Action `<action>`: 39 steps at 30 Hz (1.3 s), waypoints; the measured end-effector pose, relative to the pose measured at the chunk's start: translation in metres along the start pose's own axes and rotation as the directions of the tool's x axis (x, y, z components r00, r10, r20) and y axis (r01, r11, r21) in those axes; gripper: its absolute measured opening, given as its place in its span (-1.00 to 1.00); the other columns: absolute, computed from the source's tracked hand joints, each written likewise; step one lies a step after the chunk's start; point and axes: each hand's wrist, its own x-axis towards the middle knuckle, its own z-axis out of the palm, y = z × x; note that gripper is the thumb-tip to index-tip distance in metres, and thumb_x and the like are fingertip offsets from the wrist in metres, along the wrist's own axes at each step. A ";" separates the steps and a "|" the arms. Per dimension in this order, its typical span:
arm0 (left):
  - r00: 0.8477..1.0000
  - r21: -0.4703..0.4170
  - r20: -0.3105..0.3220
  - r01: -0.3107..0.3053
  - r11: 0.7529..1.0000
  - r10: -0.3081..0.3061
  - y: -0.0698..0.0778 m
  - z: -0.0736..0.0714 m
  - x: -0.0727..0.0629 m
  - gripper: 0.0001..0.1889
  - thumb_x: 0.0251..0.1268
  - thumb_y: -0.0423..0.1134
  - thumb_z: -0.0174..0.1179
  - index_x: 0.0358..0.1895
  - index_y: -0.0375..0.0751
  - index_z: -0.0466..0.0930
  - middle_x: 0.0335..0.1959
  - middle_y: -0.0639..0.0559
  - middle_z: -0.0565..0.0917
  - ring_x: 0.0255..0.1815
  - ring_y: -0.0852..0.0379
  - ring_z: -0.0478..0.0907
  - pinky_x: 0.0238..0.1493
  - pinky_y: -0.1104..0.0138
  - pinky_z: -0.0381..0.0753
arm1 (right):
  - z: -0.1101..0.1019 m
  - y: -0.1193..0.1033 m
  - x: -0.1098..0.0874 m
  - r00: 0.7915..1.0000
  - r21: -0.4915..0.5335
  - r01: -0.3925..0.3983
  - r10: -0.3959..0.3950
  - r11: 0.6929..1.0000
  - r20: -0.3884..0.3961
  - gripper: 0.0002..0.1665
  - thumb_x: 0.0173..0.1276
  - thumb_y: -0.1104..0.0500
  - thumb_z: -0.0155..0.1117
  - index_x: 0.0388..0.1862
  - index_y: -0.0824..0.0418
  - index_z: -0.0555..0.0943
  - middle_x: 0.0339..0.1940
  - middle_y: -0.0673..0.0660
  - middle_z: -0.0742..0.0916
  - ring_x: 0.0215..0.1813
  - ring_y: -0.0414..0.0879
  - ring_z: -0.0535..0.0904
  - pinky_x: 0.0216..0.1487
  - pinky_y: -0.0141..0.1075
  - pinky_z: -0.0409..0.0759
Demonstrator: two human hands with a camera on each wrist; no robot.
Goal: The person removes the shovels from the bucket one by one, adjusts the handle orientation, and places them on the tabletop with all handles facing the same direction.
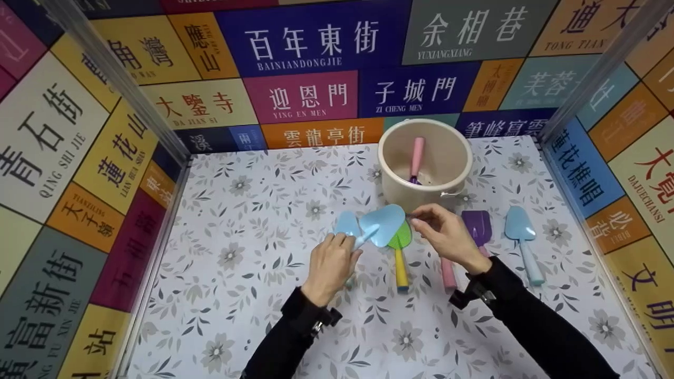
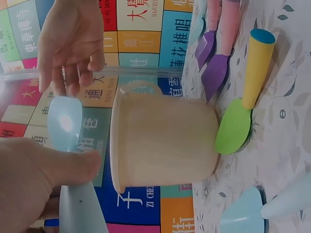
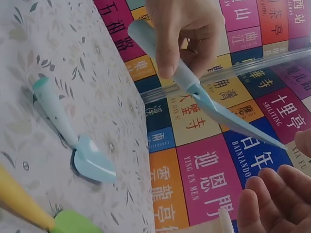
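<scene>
My left hand [image 1: 331, 263] grips a light-blue toy trowel [image 1: 383, 223] by its handle, raised above the table with the blade pointing right. Close to the blade's tip is my right hand [image 1: 447, 231], its fingers loosely bent and holding nothing. A small gap shows between them in the right wrist view. Below the raised trowel lie another light-blue trowel [image 3: 95, 162], partly covered in the head view, and a green trowel with a yellow handle [image 1: 402, 268]. Under my right forearm a pink handle [image 1: 448, 273] is partly hidden.
A cream bucket [image 1: 421, 197] stands at the back, holding a trowel with a pink handle [image 1: 417, 152]. To the right lie a purple trowel [image 1: 477, 225] and a light-blue trowel [image 1: 521, 223]. Sign-printed walls [image 1: 310, 39] enclose the floral-patterned tabletop [image 1: 237, 316].
</scene>
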 end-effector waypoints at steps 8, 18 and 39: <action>0.988 -0.029 -0.017 0.154 0.988 -0.155 -0.021 -0.008 -0.009 -0.71 0.16 -0.17 0.57 -0.24 -0.26 0.69 -0.46 -0.03 0.56 -0.49 -0.01 0.55 -0.60 0.20 0.60 | -0.022 0.024 -0.018 0.957 -0.383 0.288 -0.273 0.878 0.094 -0.60 0.24 0.34 0.55 0.03 0.39 0.65 -0.16 0.20 0.74 -0.20 0.00 0.69 -0.18 -0.13 0.69; 0.920 -0.061 0.028 0.391 0.918 -0.390 -0.059 -0.014 -0.029 -0.68 0.14 -0.25 0.57 -0.17 -0.44 0.75 -0.44 -0.14 0.66 -0.54 -0.08 0.62 -0.53 0.10 0.68 | -0.046 0.051 -0.041 0.887 -0.699 0.427 -0.418 0.574 0.198 -0.58 0.35 0.07 0.47 -0.02 0.37 0.66 -0.14 0.30 0.71 -0.22 0.22 0.68 -0.24 0.05 0.69; 0.679 -0.069 0.299 0.716 0.695 -0.670 -0.094 0.029 -0.061 -0.66 0.27 -0.19 0.46 -0.60 -0.15 0.53 -0.59 -0.09 0.62 -0.58 -0.11 0.60 -0.53 0.01 0.59 | -0.076 0.085 -0.082 0.937 -0.775 0.322 -0.298 0.544 0.181 -0.49 0.07 0.21 0.61 -0.06 0.41 0.62 -0.24 0.32 0.68 -0.32 0.24 0.64 -0.37 0.06 0.65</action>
